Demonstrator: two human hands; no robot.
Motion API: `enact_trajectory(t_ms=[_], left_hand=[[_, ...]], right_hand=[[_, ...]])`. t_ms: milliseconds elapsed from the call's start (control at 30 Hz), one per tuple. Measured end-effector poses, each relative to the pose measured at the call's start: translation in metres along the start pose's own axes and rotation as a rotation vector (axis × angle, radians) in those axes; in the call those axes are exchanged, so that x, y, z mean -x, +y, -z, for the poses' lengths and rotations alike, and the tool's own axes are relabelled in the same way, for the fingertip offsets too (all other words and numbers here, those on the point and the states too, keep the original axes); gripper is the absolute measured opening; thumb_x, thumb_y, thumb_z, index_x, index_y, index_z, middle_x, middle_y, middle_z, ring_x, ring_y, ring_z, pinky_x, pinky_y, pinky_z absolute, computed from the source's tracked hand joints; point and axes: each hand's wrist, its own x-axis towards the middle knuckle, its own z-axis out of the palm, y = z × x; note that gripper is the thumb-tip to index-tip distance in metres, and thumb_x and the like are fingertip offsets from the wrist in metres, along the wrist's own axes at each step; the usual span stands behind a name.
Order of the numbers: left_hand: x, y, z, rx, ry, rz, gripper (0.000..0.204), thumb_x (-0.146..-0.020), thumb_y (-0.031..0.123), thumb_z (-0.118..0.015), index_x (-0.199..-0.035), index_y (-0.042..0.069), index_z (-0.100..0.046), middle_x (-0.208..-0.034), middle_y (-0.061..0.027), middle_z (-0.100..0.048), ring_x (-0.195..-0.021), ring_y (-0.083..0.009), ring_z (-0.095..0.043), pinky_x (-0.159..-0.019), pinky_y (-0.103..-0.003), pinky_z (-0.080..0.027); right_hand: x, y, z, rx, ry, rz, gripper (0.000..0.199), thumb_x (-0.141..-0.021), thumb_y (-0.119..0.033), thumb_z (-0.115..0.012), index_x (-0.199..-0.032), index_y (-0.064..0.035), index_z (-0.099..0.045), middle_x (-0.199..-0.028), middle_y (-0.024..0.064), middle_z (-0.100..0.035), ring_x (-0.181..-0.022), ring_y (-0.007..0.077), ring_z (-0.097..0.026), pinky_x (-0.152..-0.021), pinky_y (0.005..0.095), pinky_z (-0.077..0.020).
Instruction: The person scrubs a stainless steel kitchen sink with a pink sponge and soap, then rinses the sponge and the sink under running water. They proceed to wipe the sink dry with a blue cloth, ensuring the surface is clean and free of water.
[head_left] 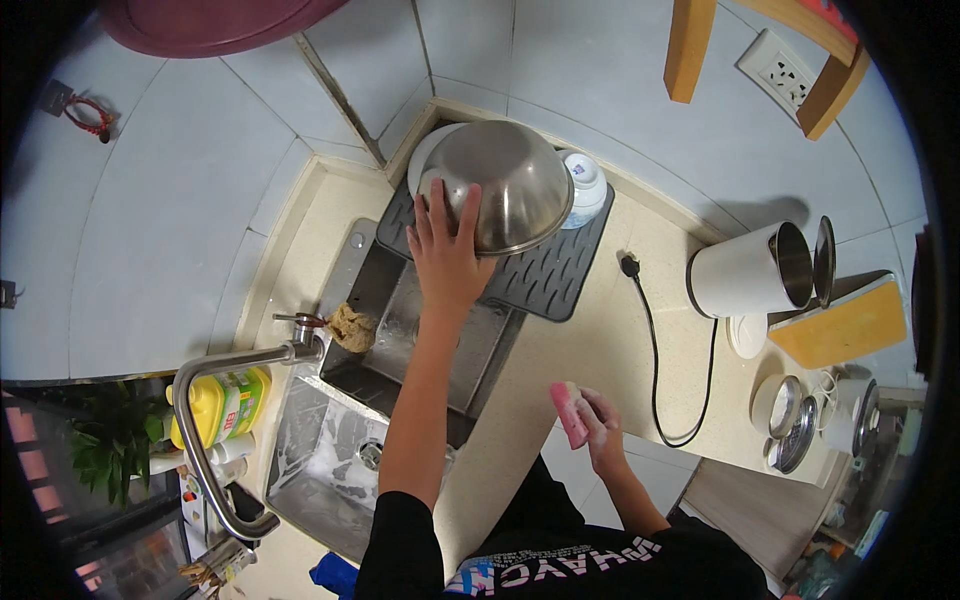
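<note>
A large steel mixing bowl (515,180) lies upside down on the grey drying mat (555,275) in the counter corner. My left hand (445,245) reaches out to it, fingers spread over its near left side. Beside the bowl, on its right, sits an upturned white-and-blue small bowl (583,190); part of a white dish shows behind on the left. Close to my body, past the counter's front edge, my right hand (598,430) grips a pink sponge (569,414). White suds cling to the sponge and fingers.
A double steel sink (310,500) with suds lies at left, under a curved faucet (185,400) with a tan scrubber (352,328) hanging by it. A yellow jug (225,405) stands beyond. At right are a white kettle (740,272), a black cord (655,370) and a yellow cutting board (845,325).
</note>
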Motion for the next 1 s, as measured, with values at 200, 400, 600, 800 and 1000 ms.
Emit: enact_trajectory(t_ms=[200, 400, 600, 800, 1000], left_hand=[[0.009, -0.007, 0.006, -0.028, -0.079, -0.032, 0.091, -0.060, 0.032, -0.077, -0.140, 0.031, -0.033, -0.147, -0.0127, -0.023, -0.128, -0.0476, -0.030, -0.091, -0.062, -0.036], [0.012, -0.005, 0.008, -0.051, -0.128, 0.029, 0.090, -0.061, 0.029, -0.078, -0.138, 0.037, -0.034, -0.149, -0.0074, -0.019, -0.131, -0.0458, -0.025, -0.091, -0.069, -0.033], [0.022, -0.009, 0.010, -0.082, -0.169, 0.030, 0.090, -0.061, 0.027, -0.079, -0.138, 0.037, -0.034, -0.149, -0.0053, -0.019, -0.133, -0.0426, -0.022, -0.093, -0.070, -0.030], [0.026, -0.016, 0.007, -0.085, -0.168, 0.037, 0.088, -0.061, 0.031, -0.080, -0.137, 0.035, -0.036, -0.148, -0.0067, -0.020, -0.133, -0.0417, -0.023, -0.093, -0.069, -0.031], [0.037, -0.025, 0.001, 0.002, -0.081, 0.013, 0.088, -0.061, 0.034, -0.080, -0.138, 0.029, -0.037, -0.146, -0.0151, -0.021, -0.132, -0.0408, -0.026, -0.097, -0.061, -0.032]], right_hand=[[0.001, -0.008, -0.006, 0.004, -0.010, -0.003, 0.025, -0.089, -0.012, -0.057, -0.110, 0.0028, -0.060, -0.101, 0.0102, -0.063, -0.093, 0.0151, -0.058, -0.084, 0.0270, -0.0454], [0.001, -0.006, -0.007, 0.010, -0.043, 0.013, 0.027, -0.090, -0.013, -0.057, -0.112, 0.0028, -0.059, -0.104, 0.0095, -0.062, -0.095, 0.0154, -0.058, -0.085, 0.0268, -0.0452], [-0.002, -0.014, -0.010, -0.100, -0.060, -0.038, 0.029, -0.091, -0.015, -0.054, -0.113, 0.0034, -0.057, -0.106, 0.0095, -0.061, -0.098, 0.0154, -0.056, -0.087, 0.0271, -0.0429], [-0.004, -0.011, -0.012, -0.053, -0.071, -0.047, 0.031, -0.092, -0.015, -0.052, -0.115, 0.0048, -0.055, -0.107, 0.0091, -0.058, -0.100, 0.0160, -0.055, -0.089, 0.0268, -0.0421], [-0.004, -0.009, -0.014, -0.061, -0.065, -0.052, 0.031, -0.090, -0.016, -0.054, -0.114, 0.0044, -0.057, -0.104, 0.0085, -0.060, -0.096, 0.0151, -0.055, -0.087, 0.0259, -0.0416]])
